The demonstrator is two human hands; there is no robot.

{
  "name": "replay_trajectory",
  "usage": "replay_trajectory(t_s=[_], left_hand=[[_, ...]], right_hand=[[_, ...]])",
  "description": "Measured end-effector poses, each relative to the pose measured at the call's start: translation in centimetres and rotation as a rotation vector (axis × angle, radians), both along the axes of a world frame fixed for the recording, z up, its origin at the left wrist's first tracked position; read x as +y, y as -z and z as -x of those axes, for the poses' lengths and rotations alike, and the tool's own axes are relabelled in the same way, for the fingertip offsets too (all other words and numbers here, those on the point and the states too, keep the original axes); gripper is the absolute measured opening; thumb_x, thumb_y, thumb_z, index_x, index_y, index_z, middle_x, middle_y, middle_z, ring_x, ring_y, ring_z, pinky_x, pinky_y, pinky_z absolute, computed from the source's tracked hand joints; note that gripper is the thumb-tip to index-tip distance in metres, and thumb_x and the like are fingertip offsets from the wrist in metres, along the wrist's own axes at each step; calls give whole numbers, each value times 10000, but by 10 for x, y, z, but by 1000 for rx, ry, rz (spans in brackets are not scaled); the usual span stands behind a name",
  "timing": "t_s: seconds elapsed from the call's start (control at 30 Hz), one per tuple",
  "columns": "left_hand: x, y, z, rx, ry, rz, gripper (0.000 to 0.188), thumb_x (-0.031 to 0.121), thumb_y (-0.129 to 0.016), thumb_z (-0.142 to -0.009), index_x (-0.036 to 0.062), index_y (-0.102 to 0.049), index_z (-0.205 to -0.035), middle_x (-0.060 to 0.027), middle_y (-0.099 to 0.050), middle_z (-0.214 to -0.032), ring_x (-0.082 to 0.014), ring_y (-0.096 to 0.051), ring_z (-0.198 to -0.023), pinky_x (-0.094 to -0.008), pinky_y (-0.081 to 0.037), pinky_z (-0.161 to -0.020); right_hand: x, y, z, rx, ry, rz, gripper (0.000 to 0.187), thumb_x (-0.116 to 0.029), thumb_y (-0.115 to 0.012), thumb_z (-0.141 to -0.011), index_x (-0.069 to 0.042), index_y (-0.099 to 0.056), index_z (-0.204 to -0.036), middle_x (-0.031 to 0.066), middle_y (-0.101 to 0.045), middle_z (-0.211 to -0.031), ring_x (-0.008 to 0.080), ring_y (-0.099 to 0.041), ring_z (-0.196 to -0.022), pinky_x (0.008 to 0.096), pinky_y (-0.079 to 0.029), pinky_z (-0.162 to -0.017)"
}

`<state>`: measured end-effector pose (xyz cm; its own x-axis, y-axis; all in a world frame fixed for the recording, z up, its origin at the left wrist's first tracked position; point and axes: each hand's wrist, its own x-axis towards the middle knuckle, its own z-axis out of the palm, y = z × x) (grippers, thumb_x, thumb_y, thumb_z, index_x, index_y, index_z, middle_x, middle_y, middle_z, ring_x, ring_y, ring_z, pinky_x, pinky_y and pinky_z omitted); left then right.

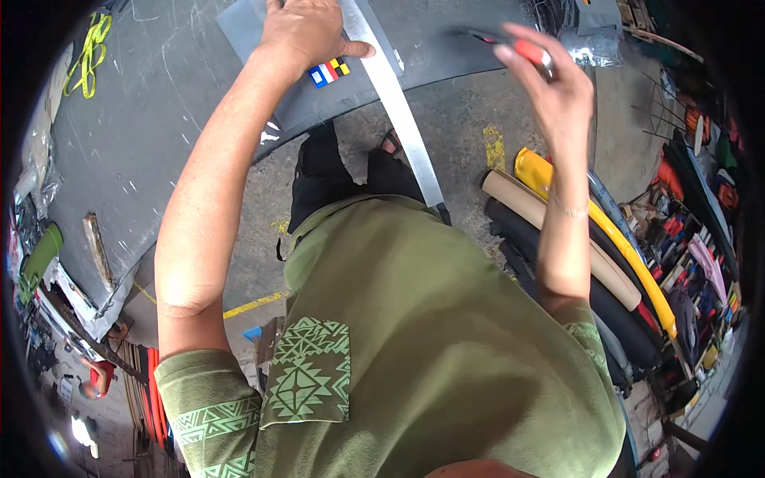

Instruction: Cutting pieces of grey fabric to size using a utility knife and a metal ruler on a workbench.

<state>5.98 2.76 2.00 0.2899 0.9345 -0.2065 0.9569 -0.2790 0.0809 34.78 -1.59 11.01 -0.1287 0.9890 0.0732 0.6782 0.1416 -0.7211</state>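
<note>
My left hand (307,33) presses down on grey sheet material at the top of the view, its thumb stretched out against a long metal straightedge (398,119); its fingertips run close to the top edge. The straightedge reaches past the table edge toward my body. Under the hand lies a flat grey sheet (239,32) with a small multicoloured patch (329,73) beside my wrist. Raised to the right, my right hand (558,88) is closed round a slim red and dark hand tool (532,52), smeared by motion, its dark end pointing left.
The dark worktable (143,135) curves across the top and left. A yellow strap (89,56) lies at its far left. Rolls of material, including a tan roll (558,239) and a yellow roll (629,247), lean at my right. Clear plastic (594,52) sits at the far right.
</note>
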Motion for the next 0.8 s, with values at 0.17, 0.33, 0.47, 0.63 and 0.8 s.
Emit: replay_trajectory(t_s=[0.17, 0.33, 0.47, 0.63, 0.8], left_hand=[[23, -30, -37, 126, 5, 231, 1297, 690, -789, -709, -129, -237, -1549, -309, -237, -1632, -455, -214, -1531, -535, -252, -1231], [18, 119, 31, -957, 168, -295, 1297, 682, -788, -711, -124, -224, -1555, -303, -227, -1639, -448, -205, -1536, -528, -250, -1233], [18, 20, 35, -798, 266, 204, 1292, 676, -795, -704, -100, -226, -1565, -301, -236, -1636, -456, -210, -1532, -533, -253, -1231], [-7, 7, 0, -103, 117, -262, 1265, 672, -801, -702, -75, -254, -1564, -301, -259, -1626, -470, -228, -1520, -546, -264, -1223], [-2, 1, 0, -89, 106, -227, 1256, 674, -801, -703, -74, -263, -1559, -304, -272, -1617, -476, -241, -1513, -552, -275, -1217]], right_hand=[[69, 87, -6, 584, 116, -11, 406, -278, -570, -1049, -44, -497, -1373, 59, -663, -936, 198, -638, -755, 320, -540, -727], [96, 62, 104, 1093, 97, 347, 673, -561, -439, -1058, -189, -253, -1587, -16, -466, -778, 103, -476, -586, 262, -431, -492], [95, 83, 126, 1014, -36, 561, 438, -532, -396, -1072, -111, -511, -1026, -17, -459, -661, 95, -410, -440, 253, -345, -384], [98, 109, 139, 1080, -36, 580, 455, -525, -385, -1077, -112, -537, -961, -20, -441, -582, 96, -387, -401, 256, -328, -369], [93, 82, 151, 811, 218, 669, 453, -516, -391, -1081, -110, -548, -957, -21, -442, -578, 88, -384, -399, 248, -327, -369]])
